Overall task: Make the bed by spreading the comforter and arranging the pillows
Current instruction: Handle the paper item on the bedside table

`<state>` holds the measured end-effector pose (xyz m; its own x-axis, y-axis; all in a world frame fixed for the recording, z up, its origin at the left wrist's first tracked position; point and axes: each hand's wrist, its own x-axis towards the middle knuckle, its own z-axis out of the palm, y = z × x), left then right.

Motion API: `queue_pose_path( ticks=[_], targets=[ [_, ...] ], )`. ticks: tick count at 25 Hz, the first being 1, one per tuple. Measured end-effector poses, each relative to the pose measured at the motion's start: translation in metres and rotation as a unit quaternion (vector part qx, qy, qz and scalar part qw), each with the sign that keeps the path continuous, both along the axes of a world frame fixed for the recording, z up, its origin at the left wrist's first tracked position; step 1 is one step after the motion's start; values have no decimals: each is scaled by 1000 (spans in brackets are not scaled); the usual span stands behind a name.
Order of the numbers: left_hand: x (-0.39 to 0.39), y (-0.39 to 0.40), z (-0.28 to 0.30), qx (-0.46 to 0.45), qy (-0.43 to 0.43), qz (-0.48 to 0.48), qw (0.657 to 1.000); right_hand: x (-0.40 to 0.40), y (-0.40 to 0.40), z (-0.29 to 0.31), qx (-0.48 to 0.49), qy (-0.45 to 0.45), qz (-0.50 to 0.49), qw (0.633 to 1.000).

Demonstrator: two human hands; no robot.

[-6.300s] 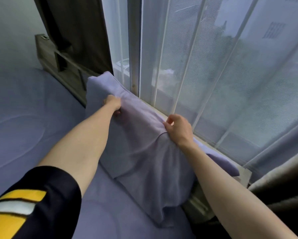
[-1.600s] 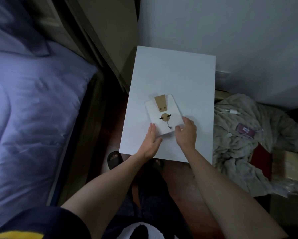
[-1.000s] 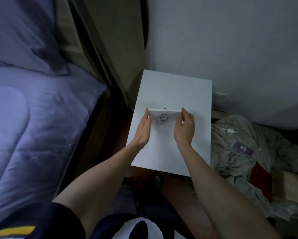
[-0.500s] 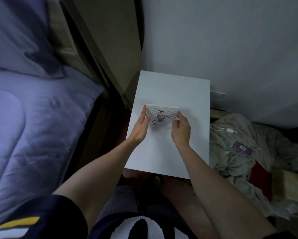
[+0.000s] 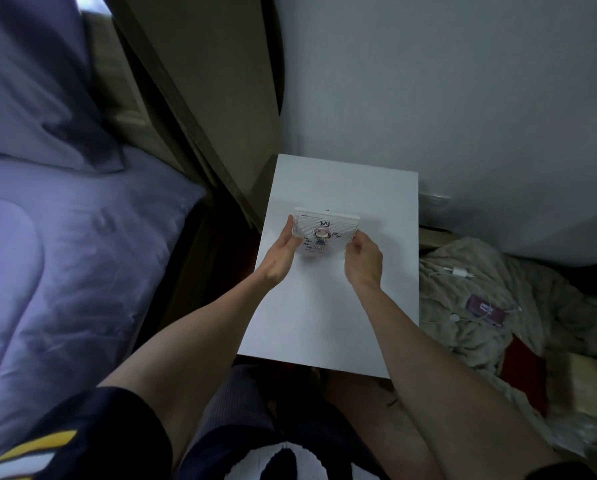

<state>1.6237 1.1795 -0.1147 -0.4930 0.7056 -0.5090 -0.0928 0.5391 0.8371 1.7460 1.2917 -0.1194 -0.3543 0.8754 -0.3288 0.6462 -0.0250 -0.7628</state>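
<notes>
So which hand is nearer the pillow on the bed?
Left. The left hand holds the picture card's bed-side edge, closer to the pillow; the right hand holds the far edge.

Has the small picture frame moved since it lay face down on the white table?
Yes. The picture frame is now lifted upright off the white table, held between left hand and right hand.
</notes>
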Motion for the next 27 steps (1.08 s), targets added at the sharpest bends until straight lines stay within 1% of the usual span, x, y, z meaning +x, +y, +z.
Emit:
queue_pose_path(
  ticks=[4,7,11,14,17,21,24,27],
  targets=[
    [-41,33,9,14,10,-15,1000,-39,32,13,23,12,0,1000],
    [-83,67,15,28,-11,-12,999,-77,61,20,39,8,4,999],
    [-123,104,24,37,-28,-11,999,-123,93,19,46,-22,2,999],
    [-147,125,13,46,-42,-12,998,-146,109,11,35,-43,-8,998],
    [-159,132,3,36,-53,-17,998,-155,114,6,28,-59,-12,998],
    [-161,129,-14,17,-38,-49,998,-159,110,2,44,-67,-18,997],
    [-164,128,-27,4,-30,-55,998,-160,112,0,42,-55,-27,997],
    [-161,128,-19,5,-13,-62,998,-158,107,9,31,-65,-17,997]
  ],
)
